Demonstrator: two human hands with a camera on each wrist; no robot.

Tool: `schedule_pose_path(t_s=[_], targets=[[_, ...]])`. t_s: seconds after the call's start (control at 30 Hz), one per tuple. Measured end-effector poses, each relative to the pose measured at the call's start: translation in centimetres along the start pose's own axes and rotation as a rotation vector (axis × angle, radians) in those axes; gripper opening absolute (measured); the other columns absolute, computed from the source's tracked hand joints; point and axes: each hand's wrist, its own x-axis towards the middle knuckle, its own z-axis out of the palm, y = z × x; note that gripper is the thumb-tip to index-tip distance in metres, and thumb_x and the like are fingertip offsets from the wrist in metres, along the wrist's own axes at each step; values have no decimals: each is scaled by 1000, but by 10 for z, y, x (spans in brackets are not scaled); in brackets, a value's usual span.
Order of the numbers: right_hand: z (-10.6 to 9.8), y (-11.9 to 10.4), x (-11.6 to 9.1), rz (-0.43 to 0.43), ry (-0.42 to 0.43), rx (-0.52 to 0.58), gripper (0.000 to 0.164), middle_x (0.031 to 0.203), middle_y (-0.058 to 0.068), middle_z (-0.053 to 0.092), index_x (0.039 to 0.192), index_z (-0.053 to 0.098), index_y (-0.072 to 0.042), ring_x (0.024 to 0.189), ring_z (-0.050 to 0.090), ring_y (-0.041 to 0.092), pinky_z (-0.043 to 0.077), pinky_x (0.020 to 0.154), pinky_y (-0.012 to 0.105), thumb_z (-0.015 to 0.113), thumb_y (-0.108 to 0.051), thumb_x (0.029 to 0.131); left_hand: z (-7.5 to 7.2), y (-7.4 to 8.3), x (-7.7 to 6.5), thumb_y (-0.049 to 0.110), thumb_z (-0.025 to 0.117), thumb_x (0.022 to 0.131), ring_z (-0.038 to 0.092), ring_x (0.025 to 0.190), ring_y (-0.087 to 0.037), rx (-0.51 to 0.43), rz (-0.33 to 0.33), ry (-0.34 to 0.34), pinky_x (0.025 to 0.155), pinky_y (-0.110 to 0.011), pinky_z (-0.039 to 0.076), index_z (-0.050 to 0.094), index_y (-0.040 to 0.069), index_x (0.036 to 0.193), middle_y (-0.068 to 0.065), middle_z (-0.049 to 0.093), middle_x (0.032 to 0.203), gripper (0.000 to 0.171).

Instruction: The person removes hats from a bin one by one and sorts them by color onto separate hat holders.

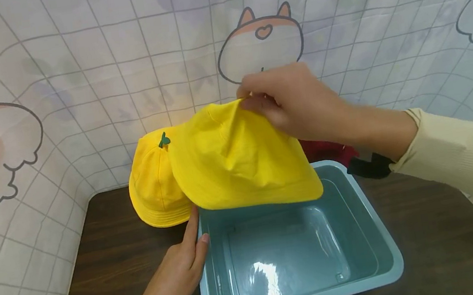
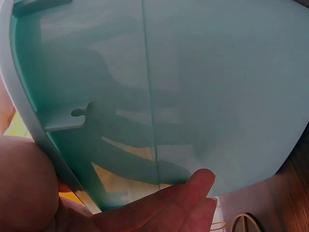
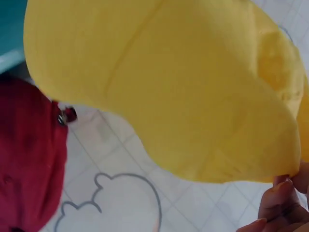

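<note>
My right hand point(image 1: 289, 100) pinches a soft yellow cap point(image 1: 238, 162) by its top, holding it up over the back of a light blue plastic basin point(image 1: 396, 266). In the right wrist view, the cap point(image 3: 159, 92) fills most of the picture, with fingertips point(image 3: 282, 193) at its edge. My left hand point(image 1: 181, 271) grips the basin's left rim, thumb on the inner side. The left wrist view shows straight fingers point(image 2: 188, 193) along the outer wall point(image 2: 227, 106). A yellow bucket hat point(image 1: 158, 188) with a green sprout is behind the left hand, partly hidden by the cap.
Behind the basin, a dark red fabric item point(image 1: 332, 149) is partly covered by the right arm; its side point(image 3: 31, 159) shows a small metal fitting. The dark wooden table point(image 1: 86, 274) meets a patterned, grid-lined wall covering point(image 1: 89, 102) at the back and left.
</note>
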Motion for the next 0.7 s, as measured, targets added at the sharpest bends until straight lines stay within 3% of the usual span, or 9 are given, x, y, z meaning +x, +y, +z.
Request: schedule_pose_path(t_s=[0.13, 0.23, 0.37, 0.47, 0.7], targets=[[-2, 2, 20, -43, 72, 2, 17, 97, 5, 74, 106, 71, -6, 78, 62, 21, 54, 76, 30, 58, -15, 105, 1, 1, 2, 36, 38, 112, 40, 47, -8, 3, -17, -8, 63, -27, 47, -7, 31, 164, 7, 40, 58, 69], [0, 2, 36, -87, 112, 24, 19, 102, 6, 75, 108, 71, -5, 87, 65, 22, 55, 86, 33, 57, -18, 105, 2, 0, 1, 35, 40, 112, 56, 60, -5, 17, 5, 22, 77, -33, 56, -4, 28, 165, 6, 50, 64, 69], [10, 1, 58, -125, 122, 40, 22, 105, 5, 75, 111, 70, -6, 93, 65, 20, 53, 92, 29, 54, -20, 107, 4, 1, 1, 32, 42, 111, 67, 82, -5, 1, 22, 53, 93, -47, 58, -1, 27, 166, 1, 71, 92, 69], [19, -3, 71, -121, 91, 40, 23, 108, 3, 73, 114, 69, -7, 95, 64, 16, 52, 93, 24, 52, -21, 108, 4, 1, 0, 33, 42, 111, 70, 84, -5, -37, 21, 43, 93, -50, 58, 0, 29, 166, -1, 73, 103, 69], [36, -15, 96, -133, 21, 31, 22, 112, -1, 73, 114, 68, -11, 97, 62, 12, 49, 95, 16, 51, -24, 108, 5, 1, -1, 38, 42, 111, 70, 79, -3, -81, 14, 18, 89, -48, 59, 2, 28, 166, 5, 71, 94, 69]])
